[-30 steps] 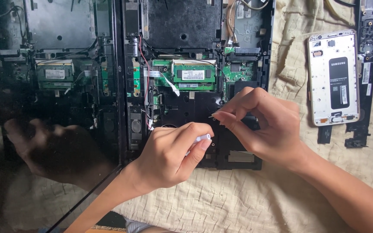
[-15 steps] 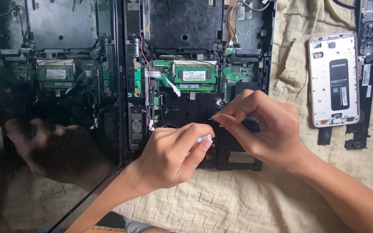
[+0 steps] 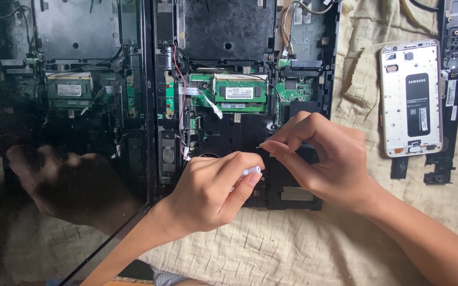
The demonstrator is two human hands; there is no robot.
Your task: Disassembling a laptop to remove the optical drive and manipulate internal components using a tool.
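An opened black laptop base (image 3: 239, 127) lies on a beige cloth, its green circuit board and memory module (image 3: 239, 94) exposed. My left hand (image 3: 208, 193) is curled around a small white cylindrical tool (image 3: 251, 170), whose tip pokes out beside my thumb over the laptop's lower part. My right hand (image 3: 322, 159) hovers just to the right, thumb and forefinger pinched on something thin and tiny that I cannot make out. Both hands are over the black panel near the laptop's front edge.
The glossy laptop screen (image 3: 59, 132) lies flat at left and mirrors the base and my hand. A white phone with its back removed (image 3: 412, 98) lies at right on the cloth, beside a long black plastic strip (image 3: 451, 85). Beige cloth (image 3: 292, 249) covers the surface.
Nothing has visibly changed; both hands keep the same pose over the laptop base.
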